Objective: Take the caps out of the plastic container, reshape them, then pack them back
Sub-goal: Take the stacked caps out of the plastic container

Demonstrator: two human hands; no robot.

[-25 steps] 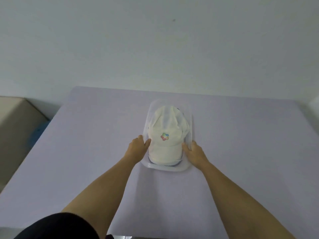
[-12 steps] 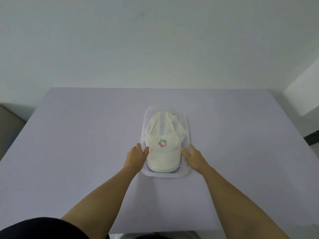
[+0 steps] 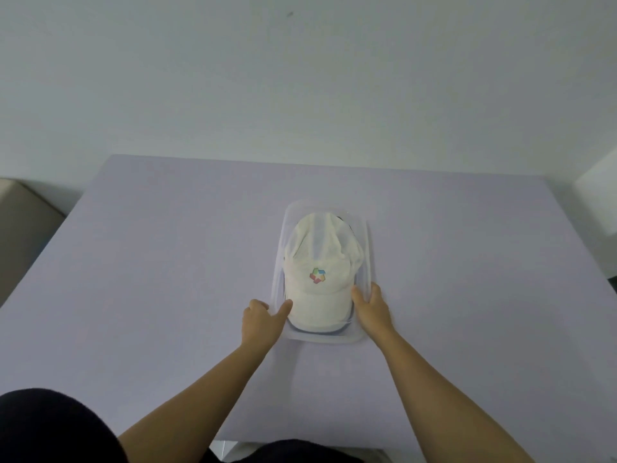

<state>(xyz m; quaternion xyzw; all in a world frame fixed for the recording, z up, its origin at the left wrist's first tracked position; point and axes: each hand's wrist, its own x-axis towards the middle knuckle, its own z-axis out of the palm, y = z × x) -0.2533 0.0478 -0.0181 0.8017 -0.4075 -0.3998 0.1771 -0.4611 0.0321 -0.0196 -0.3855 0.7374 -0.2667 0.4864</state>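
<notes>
While both hands sit at the near end of the container (image 3: 366, 248), the step in hand looks like the first one: getting hold of the top cap (image 3: 320, 275) to lift it out. Nothing lies on the table (image 3: 160, 262) outside the container, so by my reading the unpacking has not yet begun.

Starting at the left, the left hand (image 3: 262, 320) rests against the container's left rim, its thumb stretched across to touch the edge of the cap's brim. Its other fingers are loosely curled on the outside; it grips nothing that I can see.

Between the hands, the cap lies in the container, crown toward the far end and somewhat collapsed, brim nearest the person, logo (image 3: 317, 275) facing up. A dark edge under the brim suggests at least one more cap beneath, though it is mostly hidden.

On the right, the right hand (image 3: 372, 309) lies along the container's right wall, thumb inside touching the brim and fingers outside; it is open too, not clamped on the cap.

Next, I judge, both thumbs need to slide under the brim and pinch it, then lift straight up so the container stays down.
</notes>
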